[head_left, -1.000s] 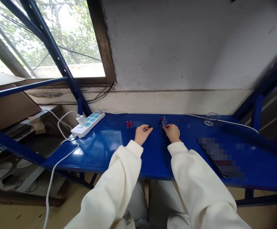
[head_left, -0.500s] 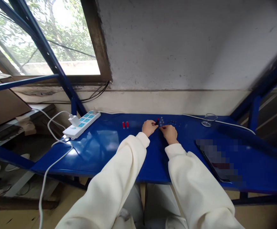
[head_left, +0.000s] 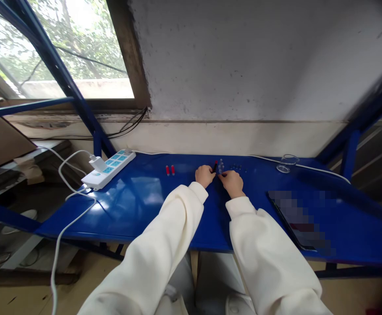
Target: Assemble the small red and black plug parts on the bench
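Note:
My left hand (head_left: 205,176) is closed, its thumb and fingertips on a small dark tube with a red end (head_left: 215,166), which stands tilted above the blue table (head_left: 148,214). Just right of that tube, a cluster of small clear pieces (head_left: 221,165) sits between my two hands. The fingers of my right hand (head_left: 232,182) are pinched together at the near side of this cluster; what they hold, if anything, is too small to name. Farther left, two small red tubes with pale lower ends (head_left: 170,170) stand side by side.
Several tiny dark-looking bits (head_left: 238,168) lie beyond my right hand. A clear round dish (head_left: 288,163) is at the back right, and a flat dark device (head_left: 292,223) lies nearer. On the left are a white power strip (head_left: 108,169) and its cable (head_left: 74,217).
The whole view has shifted slightly. Both hands keep their places beside the clear pieces, with only small finger movements; the dark tube leans a little more to the right.

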A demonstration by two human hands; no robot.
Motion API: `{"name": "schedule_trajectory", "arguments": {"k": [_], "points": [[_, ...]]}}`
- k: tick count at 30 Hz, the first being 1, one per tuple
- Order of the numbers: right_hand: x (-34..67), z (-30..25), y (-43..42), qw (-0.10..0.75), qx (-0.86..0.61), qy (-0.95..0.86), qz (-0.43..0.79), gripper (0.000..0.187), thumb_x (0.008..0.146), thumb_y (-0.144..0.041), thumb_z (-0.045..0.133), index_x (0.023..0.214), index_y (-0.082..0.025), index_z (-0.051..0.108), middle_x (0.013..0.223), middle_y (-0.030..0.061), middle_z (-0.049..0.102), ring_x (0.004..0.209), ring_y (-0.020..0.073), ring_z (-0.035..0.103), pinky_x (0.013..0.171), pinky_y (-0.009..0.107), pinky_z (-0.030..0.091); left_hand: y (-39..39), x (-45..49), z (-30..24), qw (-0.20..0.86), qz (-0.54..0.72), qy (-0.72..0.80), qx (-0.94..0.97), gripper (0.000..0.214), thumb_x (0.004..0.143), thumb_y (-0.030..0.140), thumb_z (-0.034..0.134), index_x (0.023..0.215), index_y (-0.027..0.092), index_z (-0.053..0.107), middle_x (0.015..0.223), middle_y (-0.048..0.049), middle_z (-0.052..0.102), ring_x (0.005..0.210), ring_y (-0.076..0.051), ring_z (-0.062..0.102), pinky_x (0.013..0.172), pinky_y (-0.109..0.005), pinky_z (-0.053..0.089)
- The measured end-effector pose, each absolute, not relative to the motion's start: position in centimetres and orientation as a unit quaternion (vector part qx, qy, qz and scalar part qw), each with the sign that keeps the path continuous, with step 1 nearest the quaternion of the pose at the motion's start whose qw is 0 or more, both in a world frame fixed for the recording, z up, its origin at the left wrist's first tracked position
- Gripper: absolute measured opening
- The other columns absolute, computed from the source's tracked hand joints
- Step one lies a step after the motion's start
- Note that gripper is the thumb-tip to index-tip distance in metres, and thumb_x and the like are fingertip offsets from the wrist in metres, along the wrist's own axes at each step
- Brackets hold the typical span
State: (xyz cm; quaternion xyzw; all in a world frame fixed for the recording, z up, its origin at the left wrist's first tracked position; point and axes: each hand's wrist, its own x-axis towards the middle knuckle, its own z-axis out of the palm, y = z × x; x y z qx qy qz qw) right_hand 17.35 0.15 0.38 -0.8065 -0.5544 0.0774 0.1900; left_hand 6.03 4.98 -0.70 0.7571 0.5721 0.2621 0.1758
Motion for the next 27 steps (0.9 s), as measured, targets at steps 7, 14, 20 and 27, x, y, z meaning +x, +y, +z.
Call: {"name": "schedule_trajectory", "arguments": {"k": [7, 14, 20, 27], "points": [[17.3, 0.8, -0.2, 0.170, -0.816, -0.547, 0.080, 0.034, 0.076, -0.042, 0.053, 0.097, -0.018, 0.064, 0.090, 0.0119, 0.065, 0.088, 0.0222, 0.061, 0.070, 0.028, 0.042, 4.4, 6.2, 0.0, 0.148, 0.247, 0.584, 0.759, 0.022, 0.069, 0.035, 0.061, 0.082, 0.019, 0.067, 0.083, -0.0056, 0.066, 0.083, -0.018, 0.058, 0.073, -0.026, 0.042], [17.0, 1.3, -1.0, 0.162, -0.814, -0.554, 0.060, 0.030, 0.078, -0.038, 0.050, 0.089, -0.014, 0.063, 0.087, 0.0149, 0.064, 0.083, 0.0246, 0.062, 0.066, 0.031, 0.043, 2.6, 2.9, 1.4, 0.088, 0.280, 0.547, 0.784, 0.032, 0.078, 0.031, 0.051, 0.105, 0.016, 0.058, 0.091, -0.0104, 0.063, 0.090, -0.021, 0.056, 0.078, -0.028, 0.042], [16.2, 1.7, -1.7, 0.187, -0.795, -0.574, 0.058, 0.032, 0.082, -0.037, 0.042, 0.076, -0.015, 0.063, 0.076, 0.0135, 0.064, 0.074, 0.0227, 0.062, 0.060, 0.028, 0.041, 0.0, -2.4, 2.5, 0.019, 0.232, 0.639, 0.733, 0.057, 0.085, 0.030, 0.038, 0.137, 0.017, 0.020, 0.091, -0.0133, 0.061, 0.084, -0.024, 0.060, 0.074, -0.031, 0.043], [14.7, 1.7, -2.5, 0.223, -0.739, -0.636, 0.023, 0.037, 0.084, -0.044, 0.036, 0.073, -0.018, 0.061, 0.067, 0.0083, 0.063, 0.064, 0.0191, 0.059, 0.053, 0.024, 0.033, 0.2, -4.5, 2.1, 0.006, 0.201, 0.703, 0.683, 0.061, 0.086, 0.033, 0.032, 0.139, 0.014, 0.009, 0.085, -0.0156, 0.062, 0.079, -0.028, 0.062, 0.069, -0.034, 0.044]]}}
